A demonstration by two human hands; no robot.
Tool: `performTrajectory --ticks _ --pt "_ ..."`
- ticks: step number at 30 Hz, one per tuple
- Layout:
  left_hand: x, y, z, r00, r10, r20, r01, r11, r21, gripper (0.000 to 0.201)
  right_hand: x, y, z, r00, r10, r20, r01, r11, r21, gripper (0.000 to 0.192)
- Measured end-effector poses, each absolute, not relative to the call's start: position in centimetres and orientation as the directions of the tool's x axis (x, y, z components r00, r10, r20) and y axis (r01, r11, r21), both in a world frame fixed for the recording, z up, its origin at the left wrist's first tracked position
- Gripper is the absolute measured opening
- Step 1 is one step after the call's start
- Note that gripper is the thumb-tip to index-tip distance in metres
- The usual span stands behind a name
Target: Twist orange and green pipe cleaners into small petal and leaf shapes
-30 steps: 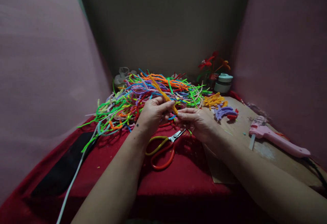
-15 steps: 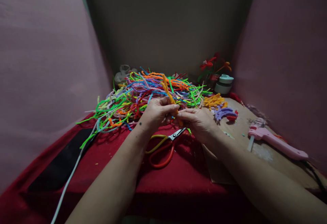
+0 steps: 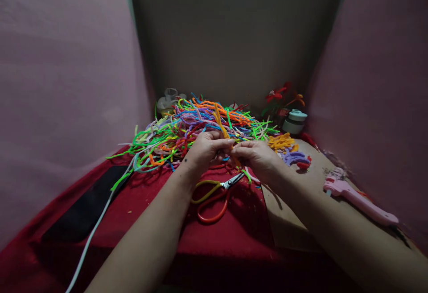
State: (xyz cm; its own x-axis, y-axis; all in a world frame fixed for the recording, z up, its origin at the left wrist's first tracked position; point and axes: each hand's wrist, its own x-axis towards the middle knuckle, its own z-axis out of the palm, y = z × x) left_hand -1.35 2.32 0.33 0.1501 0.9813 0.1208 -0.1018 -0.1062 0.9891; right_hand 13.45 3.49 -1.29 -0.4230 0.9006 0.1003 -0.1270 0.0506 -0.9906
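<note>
An orange fuzzy stem point(image 3: 221, 122) is being held aloft near the centre, its upper end being angled up and leftward. It is being pinched between the thumb and fingers of the left hand point(image 3: 206, 148), while its lower part is being clamped in the closed fingertips of the right hand point(image 3: 256, 155) just beside. Behind, the scene is being filled by a tangled multicoloured heap of similar stems point(image 3: 197, 115). Below the hands, red-and-yellow-handled scissors point(image 3: 226, 185) are being borne by a red cloth point(image 3: 234, 235), their blades being pointed toward the right. Beyond the right hand, an orange bundle point(image 3: 281, 141) is being fronted by purple pieces point(image 3: 293, 157) and a red piece point(image 3: 303, 164); farther right, a pink glue gun point(image 3: 363, 203) is being displayed. The far corner is being occupied by red flowers point(image 3: 277, 93) and a lidded jar point(image 3: 294, 126). At left, a dark flat panel point(image 3: 85, 208) is being skirted by a white cable point(image 3: 88, 241).
</note>
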Motion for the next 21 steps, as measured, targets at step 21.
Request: performTrajectory --ticks 21 --pt "-1.5 2.2 0.2 0.224 0.952 0.209 0.038 -0.223 0.974 0.02 13.9 3.8 -2.3 -0.42 0.903 0.094 -0.313 -0.047 -0.949 0.014"
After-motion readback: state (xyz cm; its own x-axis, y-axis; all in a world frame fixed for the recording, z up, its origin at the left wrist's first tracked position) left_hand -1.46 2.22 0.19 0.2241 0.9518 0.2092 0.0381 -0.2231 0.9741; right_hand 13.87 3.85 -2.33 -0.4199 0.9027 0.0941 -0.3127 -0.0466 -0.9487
